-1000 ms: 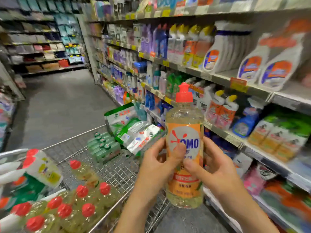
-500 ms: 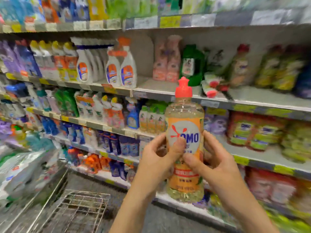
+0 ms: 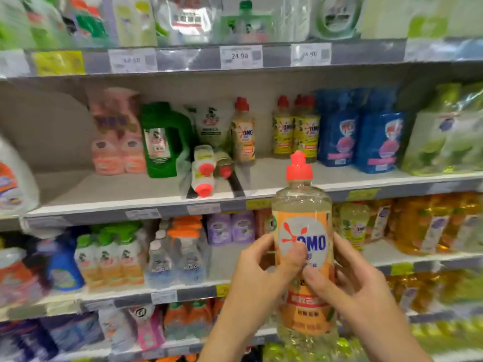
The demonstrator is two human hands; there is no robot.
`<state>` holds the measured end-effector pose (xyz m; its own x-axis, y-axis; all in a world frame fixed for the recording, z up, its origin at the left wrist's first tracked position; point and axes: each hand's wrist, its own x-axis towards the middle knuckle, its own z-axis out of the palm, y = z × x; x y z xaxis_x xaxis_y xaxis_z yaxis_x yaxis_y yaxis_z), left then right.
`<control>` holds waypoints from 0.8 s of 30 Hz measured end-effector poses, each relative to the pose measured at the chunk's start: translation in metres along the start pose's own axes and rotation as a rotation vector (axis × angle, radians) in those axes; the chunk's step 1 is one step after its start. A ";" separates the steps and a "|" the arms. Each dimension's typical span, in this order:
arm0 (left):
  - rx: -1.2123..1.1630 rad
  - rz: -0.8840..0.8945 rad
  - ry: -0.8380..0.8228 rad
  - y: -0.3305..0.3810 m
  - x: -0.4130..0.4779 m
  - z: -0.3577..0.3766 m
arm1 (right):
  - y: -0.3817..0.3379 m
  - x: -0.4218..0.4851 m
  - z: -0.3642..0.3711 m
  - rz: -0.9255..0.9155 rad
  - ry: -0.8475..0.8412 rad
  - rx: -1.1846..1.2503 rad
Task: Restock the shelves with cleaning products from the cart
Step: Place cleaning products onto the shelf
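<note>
I hold an upright clear OMO bottle (image 3: 304, 257) with a red cap and orange label in both hands, in front of the shelves. My left hand (image 3: 257, 278) grips its left side, thumb across the label. My right hand (image 3: 350, 286) grips the right side, thumb low on the label. On the middle shelf (image 3: 104, 197) behind it stands a matching OMO bottle (image 3: 243, 131). Two similar bottles (image 3: 206, 171) lie on their sides there, caps toward me. Further right stand yellow-label OMO bottles (image 3: 295, 131). The cart is out of view.
A green jug (image 3: 164, 139) and pink bottles (image 3: 117, 134) stand left of the lying bottles, blue refill pouches (image 3: 360, 131) to the right. Bare shelf shows at the left (image 3: 65, 184). Shelves above and below are packed with products; price tags line the edges.
The view has swung right and up along the shelves; the cart has left the frame. Both hands keep the same grip on the OMO bottle, which stays upright in front of me.
</note>
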<state>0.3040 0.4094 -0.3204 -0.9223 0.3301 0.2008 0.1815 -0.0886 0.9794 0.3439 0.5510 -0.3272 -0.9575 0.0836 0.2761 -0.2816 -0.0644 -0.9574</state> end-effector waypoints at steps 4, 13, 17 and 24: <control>0.062 0.082 0.035 0.000 0.076 0.004 | 0.007 0.068 -0.022 0.003 0.050 -0.037; 0.235 0.215 0.019 0.013 0.203 0.001 | 0.008 0.185 -0.056 -0.083 0.007 -0.048; 0.340 0.270 0.099 0.018 0.247 0.002 | 0.009 0.230 -0.068 -0.105 -0.103 -0.045; 0.520 0.204 0.271 0.024 0.289 -0.011 | 0.028 0.298 -0.066 -0.174 -0.223 -0.097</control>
<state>0.0376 0.4921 -0.2395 -0.8927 0.0988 0.4396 0.4433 0.3670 0.8178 0.0550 0.6398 -0.2777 -0.8884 -0.1364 0.4383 -0.4457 0.0281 -0.8947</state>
